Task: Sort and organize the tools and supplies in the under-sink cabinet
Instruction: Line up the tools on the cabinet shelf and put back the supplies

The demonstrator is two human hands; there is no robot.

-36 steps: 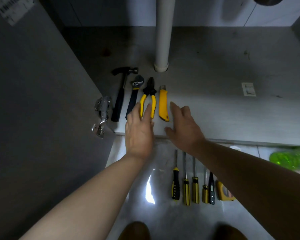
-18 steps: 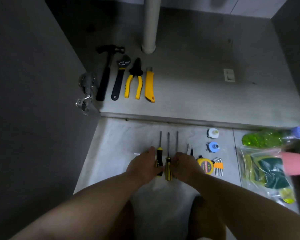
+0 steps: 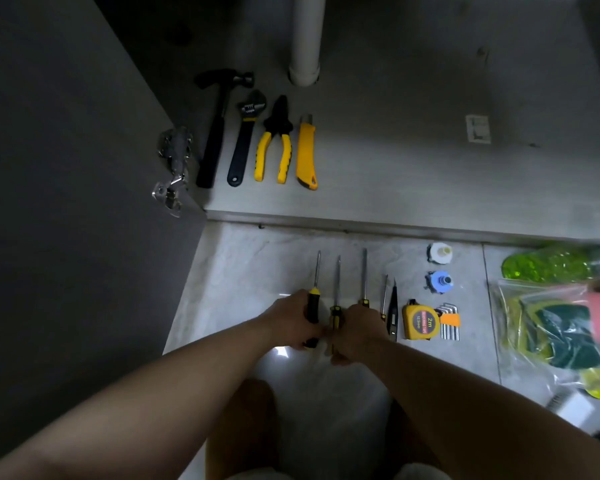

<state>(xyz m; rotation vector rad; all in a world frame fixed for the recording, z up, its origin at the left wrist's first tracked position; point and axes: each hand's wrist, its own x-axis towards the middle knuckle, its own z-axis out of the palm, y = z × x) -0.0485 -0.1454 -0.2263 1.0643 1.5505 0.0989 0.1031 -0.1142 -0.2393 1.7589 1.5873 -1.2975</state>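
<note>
Low in the middle of the frame, on the tiled floor (image 3: 239, 271), we close our left hand (image 3: 293, 322) around the black-and-yellow handle of the leftmost screwdriver (image 3: 313, 306), fingers curled round it. Our right hand (image 3: 359, 332) lies curled over the handle of the third screwdriver (image 3: 363, 282), just beside the second screwdriver (image 3: 336, 313); we cannot tell whether it actually grips either. Right of our hands lie a small screwdriver (image 3: 384, 292), a dark pointed tool (image 3: 392, 313), a yellow tape measure (image 3: 420, 322) and a set of hex keys (image 3: 449, 322), with a white fitting (image 3: 439, 252) and a blue fitting (image 3: 439, 282) above them. At the upper centre, on the cabinet floor (image 3: 395, 168), a hammer (image 3: 215, 140), a wrench (image 3: 245, 136), pliers (image 3: 274, 143) and a utility knife (image 3: 306, 154) sit side by side, near the white pipe (image 3: 305, 36). A bag of sponges (image 3: 551, 330) lies at the right edge.
</note>
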